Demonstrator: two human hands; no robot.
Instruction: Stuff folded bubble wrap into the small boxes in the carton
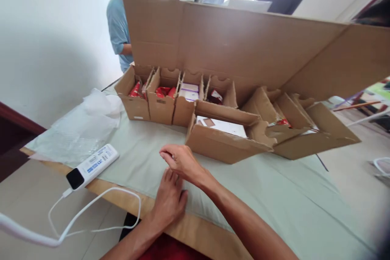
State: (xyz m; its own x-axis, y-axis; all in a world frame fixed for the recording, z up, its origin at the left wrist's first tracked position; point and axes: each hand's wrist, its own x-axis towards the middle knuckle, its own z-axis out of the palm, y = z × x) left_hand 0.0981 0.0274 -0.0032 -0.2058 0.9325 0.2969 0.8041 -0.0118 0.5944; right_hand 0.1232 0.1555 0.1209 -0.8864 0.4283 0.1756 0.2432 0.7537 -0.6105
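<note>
My left hand (171, 197) lies palm down at the table's front edge, fingers stretched forward on the pale green cloth (143, 158). It holds nothing that I can see. Just above and beyond it is my right hand (180, 160), its fingers curled in and the thumb close to them. No object shows in its grip. Nearest to the right hand stands an open cardboard box (224, 150), set crosswise, with a white box (225, 126) inside. The right hand's knuckles are close to that cardboard box's left corner; whether they touch, I cannot tell.
Behind stand several cardboard bins (161, 107) with red packets (165, 92) and white-and-purple boxes (189, 91). A tall cardboard panel (231, 40) rises behind them. Bubble wrap (82, 126) and a white power bank (97, 164) with a cable (100, 191) lie left. A person (117, 28) stands beyond.
</note>
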